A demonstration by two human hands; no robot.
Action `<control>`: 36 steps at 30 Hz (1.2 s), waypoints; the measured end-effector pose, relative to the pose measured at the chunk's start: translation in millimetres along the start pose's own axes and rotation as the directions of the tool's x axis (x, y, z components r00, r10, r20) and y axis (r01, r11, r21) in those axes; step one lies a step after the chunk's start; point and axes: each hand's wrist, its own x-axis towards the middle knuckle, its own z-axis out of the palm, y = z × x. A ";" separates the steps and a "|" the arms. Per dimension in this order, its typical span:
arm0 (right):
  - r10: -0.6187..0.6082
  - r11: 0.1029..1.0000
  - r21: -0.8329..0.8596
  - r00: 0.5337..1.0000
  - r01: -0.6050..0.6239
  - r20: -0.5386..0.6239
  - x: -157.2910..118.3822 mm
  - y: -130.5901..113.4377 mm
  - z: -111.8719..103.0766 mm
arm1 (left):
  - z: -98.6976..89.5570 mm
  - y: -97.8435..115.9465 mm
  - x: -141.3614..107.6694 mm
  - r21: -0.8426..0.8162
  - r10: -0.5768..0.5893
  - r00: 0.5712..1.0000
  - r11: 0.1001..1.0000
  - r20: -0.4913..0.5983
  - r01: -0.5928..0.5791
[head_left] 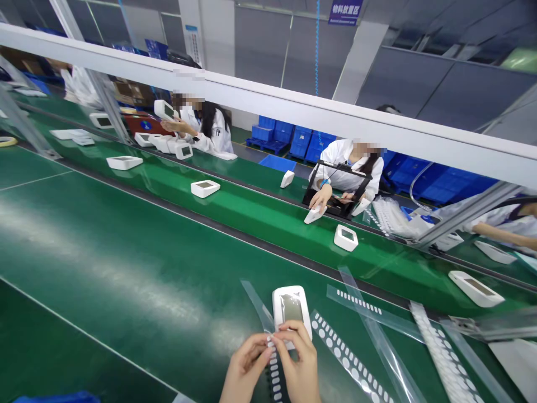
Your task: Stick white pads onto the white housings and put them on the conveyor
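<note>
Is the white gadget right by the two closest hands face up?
Face up: the white gadget shows its grey screen on top.

White rounded grey-screened device (291, 307), lying face up, strip of white oval stickers (274, 374) beside its near left corner

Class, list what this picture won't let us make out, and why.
- Head view: lower part of the white device, partly behind the right hand.
- Head view: near end of the held sticker strip, cut off by the bottom edge.
- Head view: wording on the wall notice, too small.
</note>
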 end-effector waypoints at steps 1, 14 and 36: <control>0.002 1.000 0.005 1.000 -0.002 0.013 -1.4 1.1 0.5 | -1.4 -2.4 0.0 0.003 0.005 1.000 1.000 0.005 -0.005; -0.100 0.991 -0.079 0.988 0.109 0.116 -31.1 21.1 1.2 | -20.9 -13.9 4.7 0.183 -0.016 0.980 0.982 -0.197 0.053; 0.197 0.960 -0.221 0.975 -0.171 0.101 -10.8 47.4 -19.2 | -27.9 -2.4 7.5 0.284 0.006 0.978 0.957 -0.207 0.054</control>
